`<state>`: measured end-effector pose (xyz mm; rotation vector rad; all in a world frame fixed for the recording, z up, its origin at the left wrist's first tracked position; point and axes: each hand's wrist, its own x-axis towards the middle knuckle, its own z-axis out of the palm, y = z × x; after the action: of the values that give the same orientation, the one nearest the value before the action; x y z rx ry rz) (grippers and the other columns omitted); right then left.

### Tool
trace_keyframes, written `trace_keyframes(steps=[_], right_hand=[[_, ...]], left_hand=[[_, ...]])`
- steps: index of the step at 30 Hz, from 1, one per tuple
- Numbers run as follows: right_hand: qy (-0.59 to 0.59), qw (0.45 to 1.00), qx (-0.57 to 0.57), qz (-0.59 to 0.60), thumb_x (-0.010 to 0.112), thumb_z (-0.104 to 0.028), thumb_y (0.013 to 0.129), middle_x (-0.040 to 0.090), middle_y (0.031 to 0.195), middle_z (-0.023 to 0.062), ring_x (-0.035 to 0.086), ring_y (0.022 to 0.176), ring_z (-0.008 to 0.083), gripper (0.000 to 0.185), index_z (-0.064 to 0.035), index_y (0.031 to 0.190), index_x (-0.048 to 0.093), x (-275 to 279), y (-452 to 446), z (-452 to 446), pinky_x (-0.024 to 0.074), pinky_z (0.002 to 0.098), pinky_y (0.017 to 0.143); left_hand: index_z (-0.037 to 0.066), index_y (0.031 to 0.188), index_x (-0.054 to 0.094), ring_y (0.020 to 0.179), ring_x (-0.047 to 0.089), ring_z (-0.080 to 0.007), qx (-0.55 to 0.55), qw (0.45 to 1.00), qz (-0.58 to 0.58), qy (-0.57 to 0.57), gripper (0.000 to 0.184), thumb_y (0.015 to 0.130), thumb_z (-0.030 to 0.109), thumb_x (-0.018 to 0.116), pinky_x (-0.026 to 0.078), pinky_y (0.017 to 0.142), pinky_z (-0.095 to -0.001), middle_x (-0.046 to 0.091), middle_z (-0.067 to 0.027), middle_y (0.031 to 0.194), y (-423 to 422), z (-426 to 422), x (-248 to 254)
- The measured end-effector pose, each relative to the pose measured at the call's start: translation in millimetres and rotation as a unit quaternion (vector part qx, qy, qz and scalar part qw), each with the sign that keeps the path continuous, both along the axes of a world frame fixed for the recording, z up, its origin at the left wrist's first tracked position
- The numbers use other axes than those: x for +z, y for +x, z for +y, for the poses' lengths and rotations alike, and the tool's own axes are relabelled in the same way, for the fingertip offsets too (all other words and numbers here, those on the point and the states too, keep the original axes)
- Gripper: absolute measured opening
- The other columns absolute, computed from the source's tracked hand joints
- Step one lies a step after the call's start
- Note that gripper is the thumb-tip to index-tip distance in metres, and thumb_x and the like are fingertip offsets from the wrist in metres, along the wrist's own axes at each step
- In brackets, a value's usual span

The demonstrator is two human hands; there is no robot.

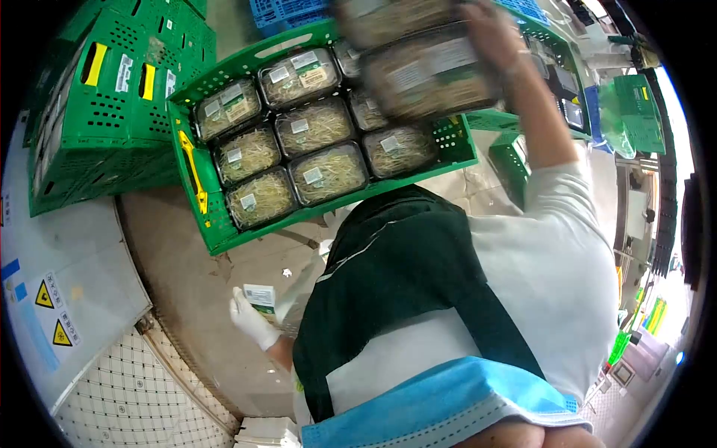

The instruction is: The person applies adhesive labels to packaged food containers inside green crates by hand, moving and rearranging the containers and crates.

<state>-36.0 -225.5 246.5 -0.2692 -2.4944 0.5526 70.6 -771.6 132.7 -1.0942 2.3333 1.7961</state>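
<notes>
My left hand (254,321), in a white glove, is low on the left beside my apron. Its fingers are closed around a white-and-green printed label stack (261,297); part of it is hidden. My right hand (493,33), blurred by motion, grips the edge of a clear plastic tray of sprouts (429,75) with labels on its lid. A second blurred tray (396,19) lies just beyond it, touching or overlapping. Both are above the right part of a green crate (328,196). Inside the crate sit rows of sprout trays (312,127), some with a small white label, others with an added green-and-white one.
Green crates (112,104) are stacked at the left. Blue crates (287,13) stand behind. Another green crate with packs (553,67) is at the right. A grey panel with yellow warning signs (56,313) borders the lower left. White stacked items (267,431) lie at the bottom.
</notes>
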Motion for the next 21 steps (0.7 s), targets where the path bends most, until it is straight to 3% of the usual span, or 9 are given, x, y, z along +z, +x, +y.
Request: trace_keyframes(steps=[1, 2, 4, 6, 10, 14, 16, 18, 21], right_hand=[[-0.107, 0.986, -0.1, -0.079, 0.048, -0.022, 0.078, 0.056, 0.071, 0.0198, 0.053, 0.065, 0.0291, 0.025, 0.0025, 0.079, 0.055, 45.3, 12.4, -4.2, 0.0425, 0.0369, 0.062], [0.022, 0.968, -0.199, -0.148, 0.046, -0.022, 0.078, 0.055, 0.07, 0.0212, 0.054, 0.067, 0.0318, 0.026, 0.003, 0.08, 0.053, 60.4, 12.7, 11.5, 0.0426, 0.0373, 0.063], [0.16, 0.957, -0.198, -0.142, 0.046, -0.027, 0.08, 0.054, 0.077, 0.0216, 0.054, 0.074, 0.0351, 0.032, 0.0028, 0.089, 0.051, 51.4, -0.9, 43.2, 0.0422, 0.0405, 0.066], [0.374, 0.835, -0.181, -0.361, 0.044, -0.01, 0.077, 0.061, 0.086, 0.0107, 0.06, 0.078, 0.0261, 0.018, -0.0061, 0.092, 0.053, -18.2, -27.8, 110.0, 0.0495, 0.0365, 0.064], [0.261, 0.86, -0.234, -0.372, 0.044, -0.012, 0.076, 0.06, 0.091, 0.0144, 0.06, 0.081, 0.0295, 0.021, -0.0045, 0.09, 0.057, -129.0, -27.4, 110.7, 0.0482, 0.0405, 0.068], [0.09, 0.884, -0.13, -0.441, 0.046, -0.019, 0.075, 0.058, 0.087, 0.0223, 0.057, 0.082, 0.036, 0.026, 0.0022, 0.082, 0.059, -145.7, -29.4, 119.5, 0.0457, 0.0414, 0.071], [0.046, 0.926, -0.181, -0.329, 0.049, -0.026, 0.076, 0.059, 0.084, 0.0196, 0.058, 0.079, 0.0344, 0.027, -0.0026, 0.084, 0.06, -123.7, -42.0, 114.8, 0.0463, 0.0399, 0.069], [0.049, 0.967, -0.062, -0.241, 0.049, -0.027, 0.077, 0.06, 0.084, 0.017, 0.058, 0.076, 0.0335, 0.027, -0.0048, 0.088, 0.059, -100.7, -68.2, 71.7, 0.0463, 0.0405, 0.067], [0.045, 0.949, 0.126, -0.287, 0.047, -0.024, 0.078, 0.059, 0.078, 0.0132, 0.057, 0.073, 0.0299, 0.018, -0.0115, 0.086, 0.058, -131.7, -130.8, -11.1, 0.0465, 0.0387, 0.064]], left_hand=[[0.0, 0.077, 0.053, 0.063, 0.05, -0.0087, 0.012, 0.999, 0.029, 0.008, 0.02, 0.084, 0.018, 0.047, 0.041, 0.056, -0.0223, 0.052, -0.0038, 0.071, -10.6, 7.7, 3.2], [0.0, 0.077, 0.053, 0.063, 0.05, -0.0087, 0.014, 1.0, 0.025, 0.008, 0.02, 0.084, 0.018, 0.047, 0.041, 0.056, -0.0223, 0.052, -0.0038, 0.071, -22.3, 15.1, 9.0], [0.001, 0.076, 0.052, 0.063, 0.05, -0.0086, -0.05, 0.997, 0.054, -0.013, 0.019, 0.084, 0.017, 0.048, 0.04, 0.056, -0.0222, 0.052, -0.0027, 0.071, -51.9, 31.6, 24.7], [0.001, 0.078, 0.053, 0.063, 0.049, -0.0082, -0.063, 0.993, 0.093, 0.046, 0.016, 0.084, 0.016, 0.049, 0.04, 0.056, -0.0219, 0.051, -0.002, 0.072, -74.5, 57.6, 36.5], [0.001, 0.082, 0.055, 0.065, 0.048, -0.007, -0.098, 0.985, 0.13, 0.06, 0.015, 0.084, 0.015, 0.05, 0.041, 0.059, -0.0209, 0.052, -0.0007, 0.073, -86.0, 79.2, 27.0], [0.001, 0.083, 0.055, 0.065, 0.049, -0.008, -0.092, 0.989, 0.119, 0.014, 0.015, 0.083, 0.015, 0.05, 0.04, 0.057, -0.0224, 0.052, 0.0, 0.073, -87.3, 93.4, 22.7], [0.003, 0.08, 0.057, 0.066, 0.051, -0.0083, -0.129, 0.986, 0.106, -0.005, 0.017, 0.085, 0.015, 0.047, 0.042, 0.057, -0.0199, 0.056, -0.0025, 0.076, -94.9, 89.1, 13.7], [0.003, 0.084, 0.056, 0.061, 0.051, -0.0088, -0.148, 0.978, -0.016, 0.147, 0.02, 0.086, 0.02, 0.045, 0.041, 0.053, -0.0197, 0.056, -0.0045, 0.077, -114.4, 102.6, 33.2], [0.002, 0.098, 0.049, 0.047, 0.044, -0.0073, -0.142, 0.939, 0.016, 0.312, 0.033, 0.087, 0.032, 0.042, 0.035, 0.041, -0.0175, 0.057, -0.0072, 0.076, -151.2, 117.9, 10.1]])
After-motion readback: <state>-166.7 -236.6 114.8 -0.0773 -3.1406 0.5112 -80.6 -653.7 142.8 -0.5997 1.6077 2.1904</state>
